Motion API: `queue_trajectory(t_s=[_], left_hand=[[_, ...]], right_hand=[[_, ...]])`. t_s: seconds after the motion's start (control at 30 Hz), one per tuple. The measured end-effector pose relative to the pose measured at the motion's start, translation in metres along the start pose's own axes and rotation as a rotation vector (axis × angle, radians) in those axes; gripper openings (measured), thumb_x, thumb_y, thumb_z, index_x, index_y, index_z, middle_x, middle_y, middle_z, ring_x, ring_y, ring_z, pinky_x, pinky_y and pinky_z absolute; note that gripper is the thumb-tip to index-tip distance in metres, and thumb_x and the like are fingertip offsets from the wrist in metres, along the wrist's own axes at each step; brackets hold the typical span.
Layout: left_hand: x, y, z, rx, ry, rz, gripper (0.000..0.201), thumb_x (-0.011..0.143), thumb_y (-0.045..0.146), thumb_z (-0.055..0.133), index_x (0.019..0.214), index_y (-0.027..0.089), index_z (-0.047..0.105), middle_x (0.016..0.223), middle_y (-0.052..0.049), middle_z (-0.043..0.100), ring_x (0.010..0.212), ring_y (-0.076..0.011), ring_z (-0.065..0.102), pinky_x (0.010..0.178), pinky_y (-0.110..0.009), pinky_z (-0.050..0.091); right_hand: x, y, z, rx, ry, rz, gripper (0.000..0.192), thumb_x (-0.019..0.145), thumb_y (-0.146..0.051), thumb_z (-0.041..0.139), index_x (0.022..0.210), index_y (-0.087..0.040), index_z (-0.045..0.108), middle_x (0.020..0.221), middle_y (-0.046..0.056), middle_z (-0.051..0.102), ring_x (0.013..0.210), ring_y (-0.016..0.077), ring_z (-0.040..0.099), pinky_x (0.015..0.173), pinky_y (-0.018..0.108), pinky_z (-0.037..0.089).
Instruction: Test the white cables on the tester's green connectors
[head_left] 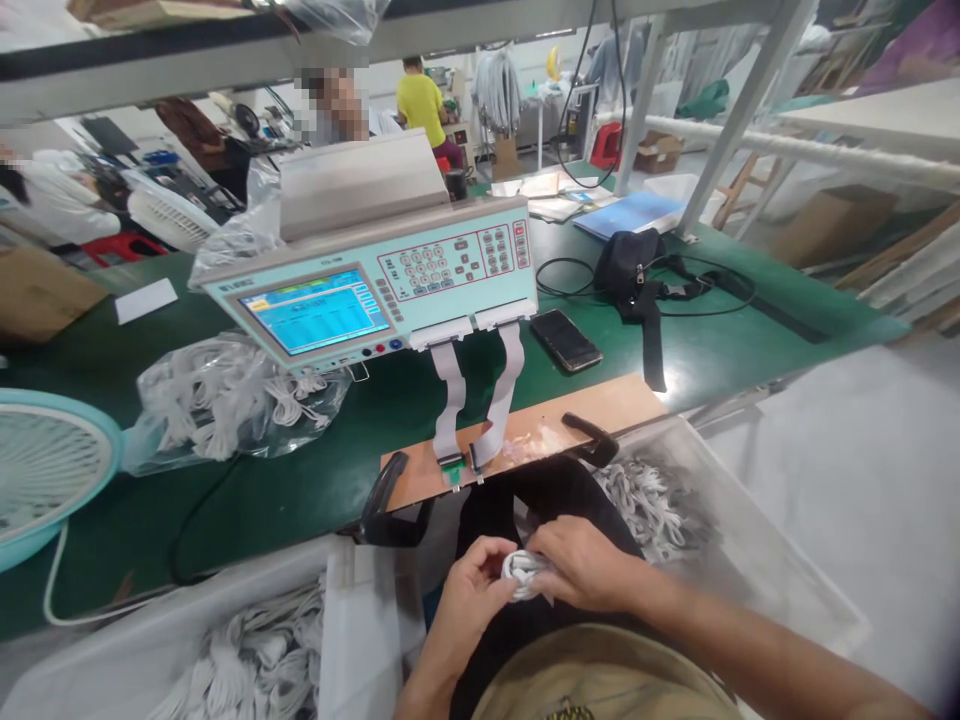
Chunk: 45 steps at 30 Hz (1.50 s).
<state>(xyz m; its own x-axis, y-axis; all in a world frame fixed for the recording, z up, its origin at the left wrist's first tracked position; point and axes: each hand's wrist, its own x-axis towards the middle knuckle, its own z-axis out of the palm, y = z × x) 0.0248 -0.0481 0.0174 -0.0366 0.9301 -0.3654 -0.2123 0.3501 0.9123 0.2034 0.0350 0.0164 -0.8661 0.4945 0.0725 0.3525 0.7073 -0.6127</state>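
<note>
A coiled bundle of white cable [523, 574] is held between my two hands, low over my lap. My left hand [480, 585] grips its left side with bent fingers and thumb. From the right, my right hand [577, 562] closes round the other side, hiding part of the coil. Just beyond my hands, a wooden board [540, 430] lies along the table edge, with two small connector sockets [453, 472] on it. Grey ribbon cables [448, 395] run from these up to a tester [375, 285] with a lit blue screen.
Black clamps [386, 485] grip the board. White bins of cables stand at left [360, 620] and right [780, 560]. On the green table [300, 510] are a bag of cables [225, 400], a phone [566, 340], a black pouch [630, 270] and a fan [56, 470]. People work behind.
</note>
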Motion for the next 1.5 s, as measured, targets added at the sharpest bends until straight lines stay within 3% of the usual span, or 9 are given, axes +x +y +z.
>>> queue_trajectory(t_s=[0.13, 0.33, 0.53, 0.73, 0.83, 0.9, 1.1, 1.27, 1.5], left_hand=[[0.0, -0.011, 0.008, -0.171, 0.063, -0.082, 0.022, 0.058, 0.02, 0.068, 0.078, 0.016, 0.06, 0.067, 0.001, 0.058, 0.062, -0.0117, 0.051, 0.057, -0.02, 0.04], [-0.001, -0.019, 0.018, -0.04, 0.127, -0.053, 0.015, 0.058, 0.015, 0.065, 0.069, 0.016, 0.056, 0.06, 0.004, 0.05, 0.057, -0.0091, 0.044, 0.052, -0.017, 0.036], [-0.003, -0.028, 0.019, -0.054, 0.218, 0.017, 0.013, 0.066, 0.02, 0.06, 0.078, 0.018, 0.057, 0.067, 0.003, 0.05, 0.059, -0.0104, 0.047, 0.052, -0.018, 0.04], [-0.006, -0.019, 0.006, 0.502, 0.185, 0.24, 0.01, 0.067, 0.012, 0.059, 0.069, 0.019, 0.065, 0.096, -0.007, 0.056, 0.073, -0.018, 0.056, 0.064, -0.028, 0.047], [-0.004, 0.001, 0.004, 0.706, 0.145, 0.401, 0.016, 0.069, 0.009, 0.057, 0.07, 0.022, 0.065, 0.09, -0.007, 0.061, 0.087, -0.0239, 0.055, 0.076, -0.033, 0.043], [0.0, 0.013, 0.002, 0.742, 0.178, 0.438, 0.014, 0.071, 0.011, 0.056, 0.065, 0.022, 0.062, 0.079, -0.005, 0.059, 0.078, -0.0209, 0.054, 0.071, -0.03, 0.042], [0.024, 0.019, -0.011, 0.281, 0.355, 0.232, 0.008, 0.068, 0.022, 0.063, 0.064, 0.02, 0.055, 0.056, 0.004, 0.048, 0.048, -0.0103, 0.043, 0.045, -0.02, 0.035], [0.031, 0.01, -0.016, -0.229, 0.283, -0.045, 0.018, 0.066, 0.031, 0.064, 0.076, 0.017, 0.058, 0.052, 0.005, 0.05, 0.04, -0.008, 0.044, 0.035, -0.017, 0.034], [0.026, 0.002, -0.029, -0.553, 0.12, -0.058, 0.034, 0.059, 0.02, 0.074, 0.092, 0.013, 0.065, 0.066, -0.002, 0.063, 0.051, -0.0079, 0.055, 0.047, -0.017, 0.044]], right_hand=[[0.003, -0.004, -0.001, -0.044, 0.003, -0.042, 0.019, 0.091, -0.025, 0.041, 0.089, -0.016, 0.057, 0.076, 0.006, 0.063, 0.067, 0.0167, 0.057, 0.064, 0.027, 0.038], [0.003, -0.009, -0.001, -0.158, -0.09, -0.094, 0.014, 0.084, -0.016, 0.046, 0.075, -0.015, 0.057, 0.067, 0.004, 0.06, 0.054, 0.0145, 0.052, 0.051, 0.025, 0.033], [0.003, -0.006, 0.016, -0.211, 0.121, 0.003, 0.017, 0.082, -0.014, 0.04, 0.07, -0.016, 0.053, 0.063, 0.005, 0.056, 0.055, 0.0154, 0.047, 0.053, 0.028, 0.032], [0.018, 0.0, 0.021, -0.158, 0.268, -0.04, 0.02, 0.089, -0.016, 0.036, 0.08, -0.016, 0.053, 0.069, 0.004, 0.055, 0.064, 0.0167, 0.046, 0.066, 0.032, 0.033], [0.033, -0.001, 0.022, -0.132, 0.307, -0.093, 0.02, 0.09, -0.017, 0.036, 0.081, -0.016, 0.055, 0.069, 0.004, 0.055, 0.066, 0.0175, 0.045, 0.069, 0.034, 0.034], [0.045, -0.001, 0.024, -0.1, 0.362, -0.117, 0.021, 0.09, -0.017, 0.036, 0.081, -0.016, 0.055, 0.07, 0.005, 0.055, 0.067, 0.0177, 0.045, 0.071, 0.036, 0.035], [0.069, -0.004, 0.031, 0.227, 0.494, -0.036, 0.022, 0.09, -0.023, 0.039, 0.078, -0.018, 0.056, 0.07, 0.003, 0.054, 0.069, 0.0175, 0.048, 0.069, 0.033, 0.039], [0.077, -0.008, 0.038, 0.7, 0.504, 0.319, 0.025, 0.087, -0.034, 0.047, 0.07, -0.018, 0.056, 0.066, 0.0, 0.053, 0.063, 0.0146, 0.049, 0.059, 0.025, 0.039], [0.084, -0.007, 0.033, 0.875, 0.487, 0.381, 0.027, 0.082, -0.039, 0.053, 0.068, -0.017, 0.056, 0.061, -0.002, 0.051, 0.058, 0.0132, 0.047, 0.055, 0.023, 0.038]])
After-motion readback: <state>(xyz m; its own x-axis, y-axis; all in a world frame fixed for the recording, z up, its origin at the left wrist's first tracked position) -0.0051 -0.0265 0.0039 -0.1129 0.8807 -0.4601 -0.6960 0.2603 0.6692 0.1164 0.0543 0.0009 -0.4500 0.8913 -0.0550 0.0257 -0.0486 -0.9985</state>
